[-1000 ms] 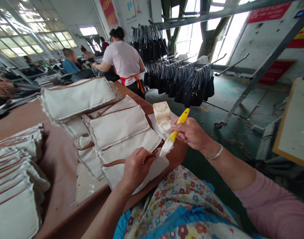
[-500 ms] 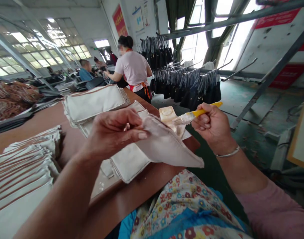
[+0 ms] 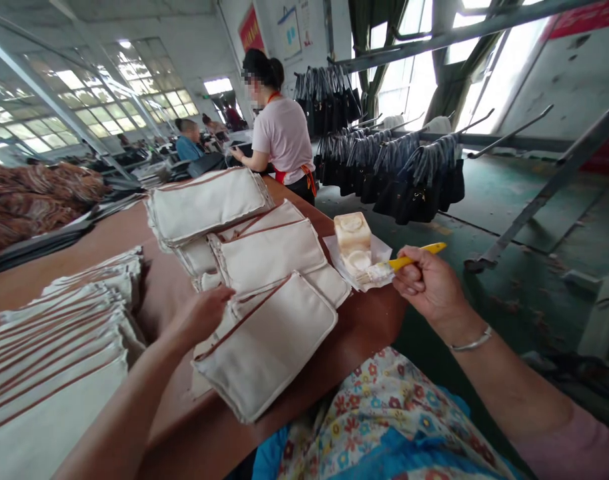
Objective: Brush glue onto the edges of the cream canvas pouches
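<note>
My right hand (image 3: 427, 283) is closed round the yellow handle of a brush (image 3: 417, 256). The whitish bristles are over a pale open container (image 3: 353, 243) on white paper at the table's right edge. My left hand (image 3: 204, 317), fingers together, is at the upper left edge of a cream fabric piece (image 3: 274, 347) with a brown strip; whether it pinches the cloth is hidden. This piece lies on the near part of a pile, beside another cream piece (image 3: 272, 257).
A thick stack of cream pieces (image 3: 207, 203) lies farther back on the brown table (image 3: 157, 283). Overlapping pieces (image 3: 84, 353) fan out at the left. Black bags (image 3: 419, 193) hang from a metal rack. A person (image 3: 284, 130) stands beyond the table.
The fabric piece held up in my left hand now lies flat on the pile, and that hand has moved down to its left edge. The brush has dropped lower, by the container.
</note>
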`<state>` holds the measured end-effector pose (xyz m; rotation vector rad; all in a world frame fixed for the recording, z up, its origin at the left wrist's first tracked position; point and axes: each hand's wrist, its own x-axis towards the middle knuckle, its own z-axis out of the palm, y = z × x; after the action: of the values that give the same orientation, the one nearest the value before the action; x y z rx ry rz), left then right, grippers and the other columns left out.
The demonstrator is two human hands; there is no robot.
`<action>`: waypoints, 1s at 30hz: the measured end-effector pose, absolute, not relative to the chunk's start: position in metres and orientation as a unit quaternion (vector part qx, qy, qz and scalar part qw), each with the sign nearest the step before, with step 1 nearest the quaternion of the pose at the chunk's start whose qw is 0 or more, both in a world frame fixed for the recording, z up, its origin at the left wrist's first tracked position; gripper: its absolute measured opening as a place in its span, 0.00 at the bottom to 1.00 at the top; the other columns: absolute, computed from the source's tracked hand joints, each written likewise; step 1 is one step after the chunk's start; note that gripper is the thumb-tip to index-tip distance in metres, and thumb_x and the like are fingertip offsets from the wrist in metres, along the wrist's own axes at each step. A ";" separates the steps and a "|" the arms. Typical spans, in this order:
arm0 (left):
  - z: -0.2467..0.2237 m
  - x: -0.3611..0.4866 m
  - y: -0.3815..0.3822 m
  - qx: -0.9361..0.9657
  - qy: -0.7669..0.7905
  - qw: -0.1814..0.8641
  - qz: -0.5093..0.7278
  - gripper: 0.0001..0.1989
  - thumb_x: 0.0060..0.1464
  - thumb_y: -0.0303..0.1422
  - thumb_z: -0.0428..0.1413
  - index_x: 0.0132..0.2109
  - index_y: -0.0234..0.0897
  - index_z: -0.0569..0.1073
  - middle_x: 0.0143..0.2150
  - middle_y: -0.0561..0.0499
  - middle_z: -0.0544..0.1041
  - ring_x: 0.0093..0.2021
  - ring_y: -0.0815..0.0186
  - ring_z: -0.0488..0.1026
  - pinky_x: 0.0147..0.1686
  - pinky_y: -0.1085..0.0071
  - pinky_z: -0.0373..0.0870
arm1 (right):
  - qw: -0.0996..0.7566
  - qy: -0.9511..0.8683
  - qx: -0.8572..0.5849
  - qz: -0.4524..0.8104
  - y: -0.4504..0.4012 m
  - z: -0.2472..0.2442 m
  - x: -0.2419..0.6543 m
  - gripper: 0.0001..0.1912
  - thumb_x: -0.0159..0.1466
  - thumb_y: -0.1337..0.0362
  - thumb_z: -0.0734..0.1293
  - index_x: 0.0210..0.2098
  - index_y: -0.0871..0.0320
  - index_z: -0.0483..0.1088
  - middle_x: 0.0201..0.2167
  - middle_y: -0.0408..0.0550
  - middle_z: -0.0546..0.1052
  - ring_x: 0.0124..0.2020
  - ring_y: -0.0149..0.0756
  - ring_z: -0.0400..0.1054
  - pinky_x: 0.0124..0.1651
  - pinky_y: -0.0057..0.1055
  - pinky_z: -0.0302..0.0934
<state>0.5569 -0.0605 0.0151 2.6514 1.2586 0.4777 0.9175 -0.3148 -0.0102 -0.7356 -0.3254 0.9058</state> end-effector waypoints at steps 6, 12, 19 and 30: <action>-0.040 0.655 -0.073 0.850 0.507 0.140 0.042 0.22 0.60 0.48 0.50 0.35 0.34 0.78 0.37 0.35 0.81 0.40 0.49 0.78 0.40 0.61 0.69 | 0.809 -0.185 -0.376 0.411 -0.287 -0.017 0.879 0.12 0.55 0.63 0.74 0.25 0.59 0.67 0.10 0.33 0.58 0.10 0.21 0.46 0.13 0.20 0.43; -0.052 0.667 -0.090 0.836 0.469 0.278 0.058 0.18 0.58 0.43 0.53 0.42 0.35 0.81 0.34 0.46 0.82 0.33 0.59 0.77 0.32 0.69 0.68 | 0.800 -0.201 -0.420 0.379 -0.264 -0.023 0.872 0.13 0.54 0.61 0.75 0.28 0.59 0.68 0.11 0.34 0.61 0.10 0.21 0.47 0.13 0.20 0.42; -0.036 0.650 -0.135 0.771 0.362 0.500 0.157 0.18 0.55 0.43 0.58 0.46 0.35 0.80 0.38 0.50 0.81 0.34 0.65 0.74 0.34 0.73 0.67 | 0.754 -0.280 -0.470 0.363 -0.232 -0.018 0.861 0.12 0.54 0.59 0.73 0.28 0.57 0.66 0.11 0.32 0.58 0.11 0.22 0.45 0.13 0.22 0.38; -0.023 0.647 -0.160 0.816 0.305 0.460 0.170 0.12 0.58 0.39 0.58 0.43 0.38 0.81 0.37 0.50 0.75 0.37 0.66 0.73 0.36 0.73 0.66 | 0.688 -0.407 -0.552 0.236 -0.246 -0.017 0.869 0.12 0.62 0.55 0.69 0.29 0.57 0.70 0.14 0.37 0.64 0.16 0.30 0.56 0.19 0.27 0.51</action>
<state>0.6466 -0.1599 -0.0230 2.0099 0.7513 0.4183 0.8686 -0.2455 -0.0174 -1.2344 -0.9112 0.5290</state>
